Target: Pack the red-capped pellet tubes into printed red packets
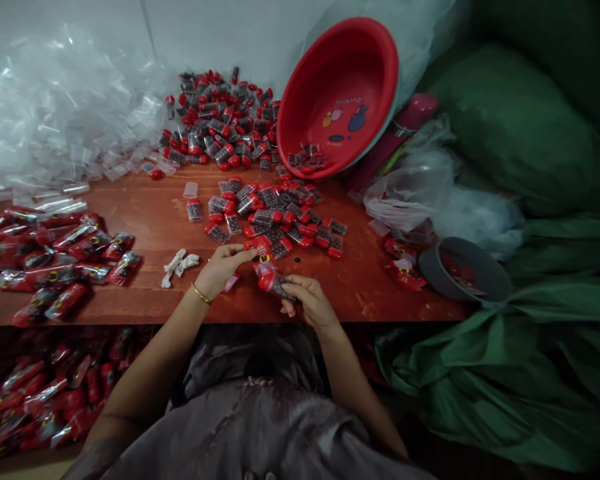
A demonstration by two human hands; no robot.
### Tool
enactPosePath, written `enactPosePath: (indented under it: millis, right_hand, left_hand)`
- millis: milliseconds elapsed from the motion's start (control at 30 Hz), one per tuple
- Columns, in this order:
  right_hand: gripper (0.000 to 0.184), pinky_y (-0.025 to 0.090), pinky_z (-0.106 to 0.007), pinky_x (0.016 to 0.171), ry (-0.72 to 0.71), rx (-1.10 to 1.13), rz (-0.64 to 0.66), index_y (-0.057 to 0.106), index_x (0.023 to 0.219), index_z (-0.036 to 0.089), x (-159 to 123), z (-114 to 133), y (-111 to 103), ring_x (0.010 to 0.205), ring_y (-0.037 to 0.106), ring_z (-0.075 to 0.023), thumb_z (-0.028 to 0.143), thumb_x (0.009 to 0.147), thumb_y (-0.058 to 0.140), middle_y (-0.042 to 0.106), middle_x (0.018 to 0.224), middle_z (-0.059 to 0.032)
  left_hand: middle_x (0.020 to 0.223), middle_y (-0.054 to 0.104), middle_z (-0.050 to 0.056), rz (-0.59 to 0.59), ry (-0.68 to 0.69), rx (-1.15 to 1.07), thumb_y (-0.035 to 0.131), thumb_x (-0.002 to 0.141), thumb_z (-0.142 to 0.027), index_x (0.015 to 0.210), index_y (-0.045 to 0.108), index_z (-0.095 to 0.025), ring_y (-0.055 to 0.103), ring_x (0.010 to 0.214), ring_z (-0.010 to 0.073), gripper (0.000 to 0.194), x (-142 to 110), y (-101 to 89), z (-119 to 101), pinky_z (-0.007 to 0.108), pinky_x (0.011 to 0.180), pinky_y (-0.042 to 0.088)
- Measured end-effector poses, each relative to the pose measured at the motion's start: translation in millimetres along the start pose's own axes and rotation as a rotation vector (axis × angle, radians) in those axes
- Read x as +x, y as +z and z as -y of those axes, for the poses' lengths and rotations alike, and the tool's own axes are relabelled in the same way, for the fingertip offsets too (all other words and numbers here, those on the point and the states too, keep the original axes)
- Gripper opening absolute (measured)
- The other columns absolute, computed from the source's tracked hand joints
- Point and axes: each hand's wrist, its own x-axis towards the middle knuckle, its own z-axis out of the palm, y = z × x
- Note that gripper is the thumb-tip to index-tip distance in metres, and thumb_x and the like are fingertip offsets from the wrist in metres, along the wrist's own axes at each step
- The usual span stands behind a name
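Observation:
Near the table's front edge, my left hand [224,267] pinches a red printed plastic sleeve [263,256] between thumb and fingers. My right hand [309,297] grips a small clear container with a red cap [277,287] and dark contents, tilted with its cap toward the sleeve. Cap and sleeve meet or overlap; I cannot tell whether the cap is inside. Just beyond my hands lies a loose spread of similar red-capped containers [265,212]. A bit of pink material [231,283] shows beside my left hand.
Wrapped red packs [55,260] lie at left, with more on a lower level [50,393]. Clear empty cases [70,107] and a pile of red-capped containers [220,123] stand behind. A red basin [340,87] leans at the back. At right are a grey bowl [463,273] and green cloth [500,373].

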Motion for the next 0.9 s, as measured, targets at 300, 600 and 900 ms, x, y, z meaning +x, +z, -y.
enactPosePath:
  millis: [300, 600, 900]
  right_hand:
    - [0.025, 0.038, -0.019, 0.042, -0.173, -0.164, -0.155, 0.059, 0.074, 0.019, 0, -7, 3, 0.041, 0.046, -0.0075, 0.043, 0.078, 0.059, 0.054, 0.050, 0.0053]
    - [0.027, 0.038, -0.018, 0.042, -0.224, -0.251, -0.189, 0.056, 0.075, 0.019, 3, -10, 7, 0.043, 0.045, -0.0072, 0.045, 0.082, 0.054, 0.052, 0.052, 0.0055]
    - [0.024, 0.038, -0.019, 0.043, -0.318, -0.358, -0.239, 0.053, 0.080, 0.020, 7, -15, 17, 0.043, 0.045, -0.0070, 0.042, 0.088, 0.048, 0.051, 0.056, 0.0054]
  left_hand:
    - [0.063, 0.066, 0.001, -0.010, 0.051, 0.072, 0.079, 0.052, -0.050, 0.068, 0.071, -0.013, 0.053, 0.059, 0.0115, 0.041, -3, 11.0, 4, 0.024, 0.058, 0.041]
    - [0.059, 0.064, 0.000, -0.058, 0.019, 0.218, 0.078, 0.051, -0.054, 0.069, 0.072, -0.013, 0.050, 0.056, 0.0111, 0.045, -2, 12.4, 28, 0.023, 0.053, 0.036]
    - [0.068, 0.070, 0.003, -0.084, 0.063, -0.075, 0.082, 0.052, -0.044, 0.068, 0.072, -0.013, 0.057, 0.063, 0.0116, 0.036, -1, 25.1, 37, 0.025, 0.068, 0.045]
